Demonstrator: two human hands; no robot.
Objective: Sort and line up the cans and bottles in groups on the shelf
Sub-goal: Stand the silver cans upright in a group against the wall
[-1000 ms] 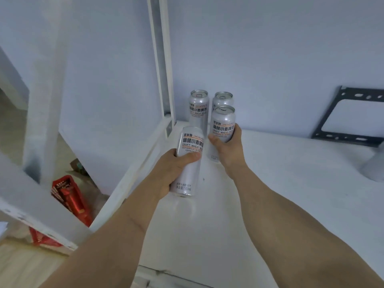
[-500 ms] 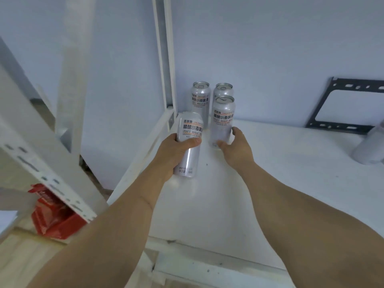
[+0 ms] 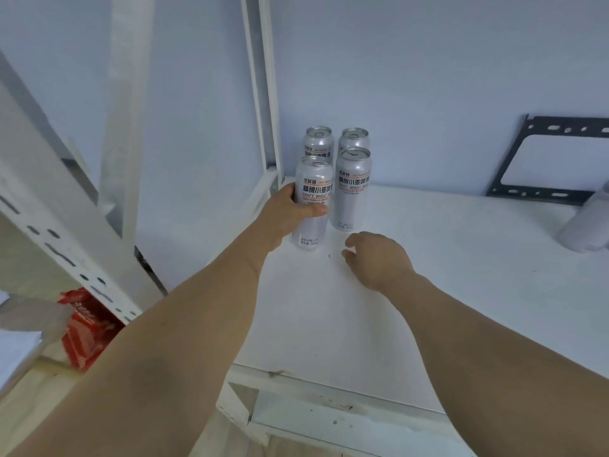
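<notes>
Several tall silver beer cans stand in the back left corner of the white shelf [image 3: 428, 291]. My left hand [image 3: 290, 216] grips the front left can [image 3: 313, 199], which stands upright on the shelf beside the front right can [image 3: 352, 189]. Two more cans stand behind them, a back left can [image 3: 318, 141] and a back right can [image 3: 353, 138]. My right hand [image 3: 379, 258] hovers over the shelf in front of the front right can, fingers loosely curled, holding nothing.
A white upright post [image 3: 263, 94] rises at the shelf's left corner. A black metal bracket [image 3: 514, 179] leans on the wall at the back right. A pale bottle [image 3: 586, 225] sits at the right edge. Red packages [image 3: 85, 328] lie on the floor left.
My left hand has set its can down next to the front right can. My right hand has let go of that can and drawn back toward me.
</notes>
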